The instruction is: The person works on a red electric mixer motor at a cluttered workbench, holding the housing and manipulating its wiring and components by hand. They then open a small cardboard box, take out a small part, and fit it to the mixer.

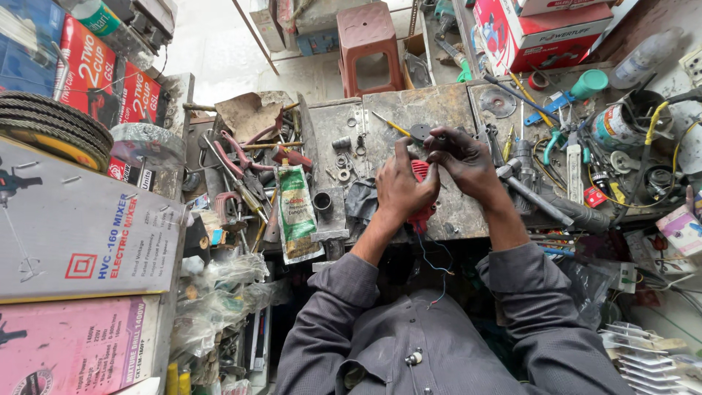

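My left hand (pixel 401 186) is wrapped around a red power-tool body (pixel 419 192) held over the front of the metal workbench (pixel 409 110). Thin blue and red wires (pixel 436 274) hang from the tool toward my lap. My right hand (pixel 468 164) pinches a small dark round part (pixel 422 132) at the tool's top end, fingers curled over it. Most of the tool is hidden by both hands.
Pliers and cutters (pixel 241 172) and a green-and-white packet (pixel 296 212) lie left of my hands. Metal rings (pixel 342 159) sit on the bench. Tools, a grey pipe (pixel 537 201) and cables crowd the right. Boxes (pixel 80 234) stack at left; a red stool (pixel 369 44) stands beyond.
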Demonstrator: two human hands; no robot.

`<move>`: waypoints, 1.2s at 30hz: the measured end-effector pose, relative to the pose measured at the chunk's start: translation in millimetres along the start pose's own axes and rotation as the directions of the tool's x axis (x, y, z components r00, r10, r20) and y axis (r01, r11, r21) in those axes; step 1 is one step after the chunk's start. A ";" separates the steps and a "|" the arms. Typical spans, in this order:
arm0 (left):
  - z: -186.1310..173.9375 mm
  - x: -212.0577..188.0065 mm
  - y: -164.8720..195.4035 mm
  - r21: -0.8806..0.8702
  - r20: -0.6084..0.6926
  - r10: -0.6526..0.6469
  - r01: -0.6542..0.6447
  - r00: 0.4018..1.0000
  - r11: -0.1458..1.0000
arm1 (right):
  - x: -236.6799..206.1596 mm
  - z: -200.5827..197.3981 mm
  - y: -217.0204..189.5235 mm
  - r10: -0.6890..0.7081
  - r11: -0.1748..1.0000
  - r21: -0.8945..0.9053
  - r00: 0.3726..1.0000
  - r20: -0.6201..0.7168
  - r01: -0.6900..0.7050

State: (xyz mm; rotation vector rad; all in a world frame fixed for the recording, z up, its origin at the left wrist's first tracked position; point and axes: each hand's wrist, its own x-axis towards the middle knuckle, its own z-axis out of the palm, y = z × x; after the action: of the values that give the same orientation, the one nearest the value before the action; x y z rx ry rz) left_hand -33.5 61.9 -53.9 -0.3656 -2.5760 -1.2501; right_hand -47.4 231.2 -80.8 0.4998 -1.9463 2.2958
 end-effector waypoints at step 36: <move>-172.6 -114.9 38.6 -0.931 0.292 0.953 -0.204 0.079 0.302 | -157.0 -34.7 104.3 -0.217 0.403 -0.895 0.930 -0.297 -0.192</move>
State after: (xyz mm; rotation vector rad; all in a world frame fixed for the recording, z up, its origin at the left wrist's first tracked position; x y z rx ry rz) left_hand 107.1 -64.7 39.2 -2.7328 -1.4822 -1.7598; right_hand 65.2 267.8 -231.6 -0.0728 -2.5060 0.8054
